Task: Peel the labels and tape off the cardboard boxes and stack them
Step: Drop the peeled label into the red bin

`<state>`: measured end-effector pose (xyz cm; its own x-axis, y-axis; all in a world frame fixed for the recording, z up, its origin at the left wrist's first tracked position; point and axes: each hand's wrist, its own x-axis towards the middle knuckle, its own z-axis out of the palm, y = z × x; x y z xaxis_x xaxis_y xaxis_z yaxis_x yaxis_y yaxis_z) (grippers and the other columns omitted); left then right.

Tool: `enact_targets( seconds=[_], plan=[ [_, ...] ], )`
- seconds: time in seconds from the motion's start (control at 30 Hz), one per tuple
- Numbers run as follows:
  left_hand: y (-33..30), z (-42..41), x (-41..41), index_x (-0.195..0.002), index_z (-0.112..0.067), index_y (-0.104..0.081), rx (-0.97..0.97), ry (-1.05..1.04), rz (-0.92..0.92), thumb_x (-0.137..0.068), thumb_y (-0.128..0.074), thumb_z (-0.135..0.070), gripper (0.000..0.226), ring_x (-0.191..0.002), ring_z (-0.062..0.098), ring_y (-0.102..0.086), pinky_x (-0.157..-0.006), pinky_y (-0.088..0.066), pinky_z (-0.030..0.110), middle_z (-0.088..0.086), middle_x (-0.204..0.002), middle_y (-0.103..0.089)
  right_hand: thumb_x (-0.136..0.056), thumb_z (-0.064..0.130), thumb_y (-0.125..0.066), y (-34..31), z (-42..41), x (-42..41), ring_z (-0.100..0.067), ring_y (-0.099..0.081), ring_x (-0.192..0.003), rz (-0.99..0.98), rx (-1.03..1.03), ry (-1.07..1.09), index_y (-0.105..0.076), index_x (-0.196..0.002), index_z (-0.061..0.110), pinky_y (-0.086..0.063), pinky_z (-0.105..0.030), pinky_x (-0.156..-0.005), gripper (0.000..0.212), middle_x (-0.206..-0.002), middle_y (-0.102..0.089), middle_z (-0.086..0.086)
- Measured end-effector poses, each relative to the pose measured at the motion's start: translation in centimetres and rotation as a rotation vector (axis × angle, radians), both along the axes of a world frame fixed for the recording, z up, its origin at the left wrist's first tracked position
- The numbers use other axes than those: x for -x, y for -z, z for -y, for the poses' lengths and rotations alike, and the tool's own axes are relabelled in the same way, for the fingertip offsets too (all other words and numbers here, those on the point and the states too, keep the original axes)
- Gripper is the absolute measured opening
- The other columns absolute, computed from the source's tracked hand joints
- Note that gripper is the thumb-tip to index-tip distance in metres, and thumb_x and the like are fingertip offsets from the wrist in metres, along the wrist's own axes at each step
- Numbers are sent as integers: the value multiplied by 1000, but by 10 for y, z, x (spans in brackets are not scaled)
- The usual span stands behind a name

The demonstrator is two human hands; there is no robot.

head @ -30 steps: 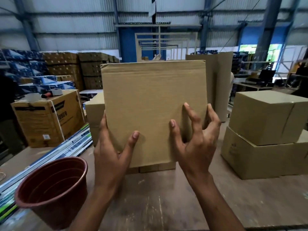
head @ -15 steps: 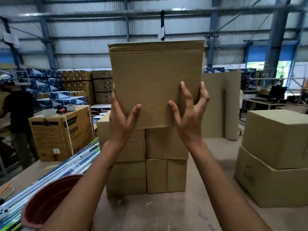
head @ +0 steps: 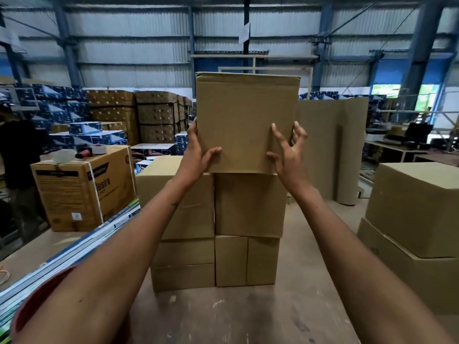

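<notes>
A plain brown cardboard box [head: 244,120] stands upright on top of the right column of a stack of boxes [head: 249,207] at the table's middle. My left hand [head: 198,152] grips its lower left edge, thumb across the front face. My right hand [head: 288,151] holds its lower right edge with spread, curled fingers. The left column of the stack [head: 183,254] is lower, its top level with the held box's base. No label or tape shows on the faces toward me.
Two larger stacked boxes [head: 417,219] sit at the right. A printed carton [head: 82,192] with tape rolls on top stands at the left, a person behind it. A red-brown pot [head: 37,299] is under my left forearm. A cardboard roll [head: 347,150] stands behind.
The box went from low in front of me up and forward, then down onto the stack's right column. Both hands stayed on its lower edges.
</notes>
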<state>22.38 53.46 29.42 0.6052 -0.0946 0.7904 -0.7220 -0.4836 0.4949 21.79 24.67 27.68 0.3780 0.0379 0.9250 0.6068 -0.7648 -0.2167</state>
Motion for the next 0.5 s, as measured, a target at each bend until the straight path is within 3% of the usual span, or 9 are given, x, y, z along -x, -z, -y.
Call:
enact_targets(
  seconds=[0.03,0.1,0.17,0.23,0.3,0.43,0.5],
  plan=[
    [-2,3,-6,-165,-10,-3,2,4,-4,-99,-76,-29,101,-152,12,-32,-124,-30,24,12,-174,-22,-98,0,-74,-2,5,-5,-43,-21,-161,0,12,9,-45,-164,26,-12,-13,-128,77,-168,-13,-22],
    [-3,6,-17,-163,-10,-6,10,11,-11,-99,-78,-27,98,-148,7,-36,-118,-32,15,7,-170,-27,-98,0,-74,-5,9,-15,-41,-22,-161,4,45,45,-43,-165,29,-15,-25,-133,80,-168,-12,-20],
    [0,8,-27,-163,-14,-7,26,11,-24,-98,-80,-29,99,-148,11,-41,-121,-38,25,7,-170,-32,-99,1,-72,-3,12,-22,-40,-21,-162,-19,74,66,-39,-166,32,-23,-43,-133,81,-170,-9,-18],
    [6,11,-39,-162,-16,-7,25,5,-32,-96,-81,-32,100,-149,19,-45,-124,-41,41,9,-169,-35,-99,-1,-70,3,16,-30,-40,-20,-163,-47,83,77,-36,-167,36,-29,-50,-130,84,-171,-7,-16],
    [11,14,-50,-162,-16,-8,0,-2,-47,-96,-81,-33,100,-147,22,-48,-123,-44,45,9,-168,-37,-99,-3,-70,11,20,-40,-41,-19,-164,-76,76,92,-34,-167,39,-26,-44,-131,87,-172,-6,-16],
    [23,13,-61,-163,-18,-7,-9,1,-88,-96,-81,-31,101,-146,19,-46,-122,-41,40,8,-168,-37,-96,-8,-71,29,18,-51,-38,-16,-164,-91,57,81,-36,-167,36,-9,-10,-124,90,-171,-8,-17],
    [26,12,-67,-163,-16,-8,-9,-8,-85,-96,-82,-30,100,-145,16,-44,-121,-39,37,8,-168,-37,-97,-8,-70,33,15,-53,-38,-13,-165,-81,50,70,-37,-167,34,-7,-15,-128,88,-171,-7,-17]
  ],
)
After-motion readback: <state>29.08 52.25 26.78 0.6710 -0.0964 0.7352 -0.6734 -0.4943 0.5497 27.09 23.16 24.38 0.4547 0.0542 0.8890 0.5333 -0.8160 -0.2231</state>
